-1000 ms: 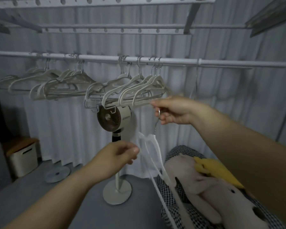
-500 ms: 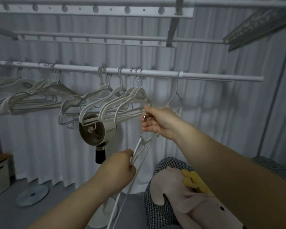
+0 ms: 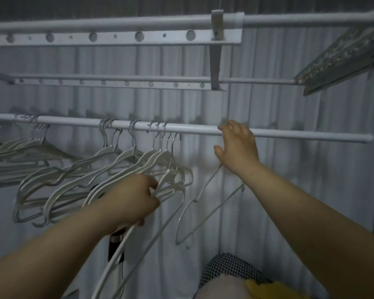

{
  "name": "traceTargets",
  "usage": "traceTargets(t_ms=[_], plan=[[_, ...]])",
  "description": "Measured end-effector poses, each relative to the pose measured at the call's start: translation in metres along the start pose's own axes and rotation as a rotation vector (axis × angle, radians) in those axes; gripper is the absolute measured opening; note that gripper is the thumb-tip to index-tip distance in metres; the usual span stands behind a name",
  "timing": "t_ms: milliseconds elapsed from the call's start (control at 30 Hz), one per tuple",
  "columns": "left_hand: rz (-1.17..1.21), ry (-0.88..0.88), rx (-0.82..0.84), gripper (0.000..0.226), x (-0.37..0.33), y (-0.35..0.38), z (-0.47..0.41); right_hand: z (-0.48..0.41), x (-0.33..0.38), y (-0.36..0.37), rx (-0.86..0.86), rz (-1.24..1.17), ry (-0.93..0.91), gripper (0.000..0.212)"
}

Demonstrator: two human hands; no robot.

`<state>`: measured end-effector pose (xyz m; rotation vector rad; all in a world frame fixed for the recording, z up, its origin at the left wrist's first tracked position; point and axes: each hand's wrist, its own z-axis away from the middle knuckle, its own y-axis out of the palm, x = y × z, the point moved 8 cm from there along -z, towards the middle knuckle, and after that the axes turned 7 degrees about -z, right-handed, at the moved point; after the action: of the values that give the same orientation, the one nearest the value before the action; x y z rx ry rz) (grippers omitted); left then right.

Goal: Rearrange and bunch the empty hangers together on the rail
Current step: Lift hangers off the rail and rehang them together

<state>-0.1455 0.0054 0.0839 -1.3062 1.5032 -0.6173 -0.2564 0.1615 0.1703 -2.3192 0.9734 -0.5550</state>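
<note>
Left hand [image 3: 136, 199] pinches a white hanger [image 3: 167, 176] – hook may miss rail [image 3: 300, 135]; right hand [image 3: 238, 147], grip spread, could knock wire hanger [image 3: 205, 187] off.

No writing, label, brand or number can be read anywhere in the frame. The white rail [image 3: 199, 127] across the middle and the pale hangers [image 3: 160, 157] at centre left show plain, unmarked surfaces in dim light.

White empty hangers [image 3: 158, 157] hang tilted in loose clusters along the rail's [image 3: 203, 127] left half. A thin wire hanger [image 3: 205, 188] dangles apart, mid-rail.
</note>
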Motion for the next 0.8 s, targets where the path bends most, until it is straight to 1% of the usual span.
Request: traceTargets(t_ms=[67, 100, 133, 233, 333, 500, 600, 800], plan=[[-0.008, 0.02, -0.023, 0.015, -0.017, -0.004, -0.02, -0.019, -0.016, 0.002, 0.028, 0.071, -0.005, 0.06], [-0.026, 0.028, -0.036, 0.012, -0.025, -0.006, -0.03, -0.026, -0.023, 0.004, 0.048, 0.101, 0.001, 0.061], [-0.053, 0.035, -0.056, 0.011, -0.033, -0.009, -0.038, -0.032, -0.029, 0.006, 0.066, 0.118, 0.012, 0.058], [-0.109, 0.031, -0.095, 0.025, -0.05, -0.01, -0.063, -0.041, -0.041, 0.013, 0.073, 0.093, 0.023, 0.041], [-0.087, 0.017, -0.115, 0.023, -0.058, -0.007, -0.083, -0.043, -0.044, 0.016, 0.024, 0.098, -0.023, 0.035], [-0.026, 0.028, -0.066, 0.026, -0.07, 0.004, -0.107, -0.043, -0.047, 0.019, 0.039, 0.102, -0.068, 0.047], [-0.043, 0.042, -0.005, 0.026, -0.074, 0.014, -0.114, -0.042, -0.047, 0.018, 0.033, 0.088, -0.086, 0.051], [-0.037, 0.067, 0.049, 0.027, -0.075, 0.031, -0.117, -0.042, -0.045, 0.021, 0.037, 0.092, -0.094, 0.06]])
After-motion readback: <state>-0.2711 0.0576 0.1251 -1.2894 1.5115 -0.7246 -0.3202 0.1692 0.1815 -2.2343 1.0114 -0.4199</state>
